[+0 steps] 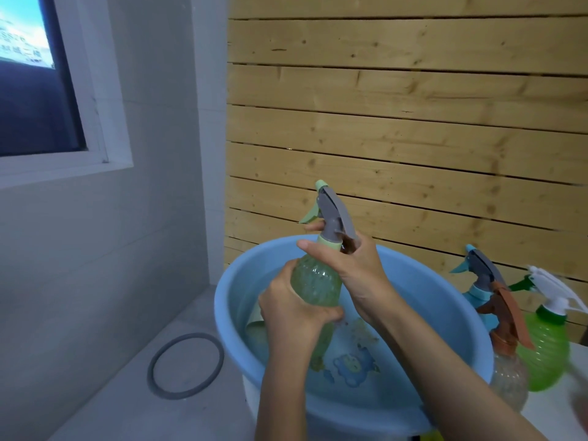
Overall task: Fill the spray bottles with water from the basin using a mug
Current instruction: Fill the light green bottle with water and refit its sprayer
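Gripping the green bottle (315, 281) in my left hand (296, 316) over the basin (429, 297), I pinch its cap (331, 241) with my right hand (353, 268), probably twisting it next.

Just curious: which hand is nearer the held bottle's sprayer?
Right. The right hand grips just under the sprayer; the left hand holds the bottle lower down.

Pale wood slat wall (413, 122) ahead of me: boards horizontal, dark gaps between, knots showing. To my left, grey tiled wall (152, 218) with window (31, 100) in white frame; glass dark below, bright above, lettering there too blurred to read. Grey floor (121, 405) below. Grey ring (158, 354) lying flat on floor. White ledge (547, 412) low at my far right.
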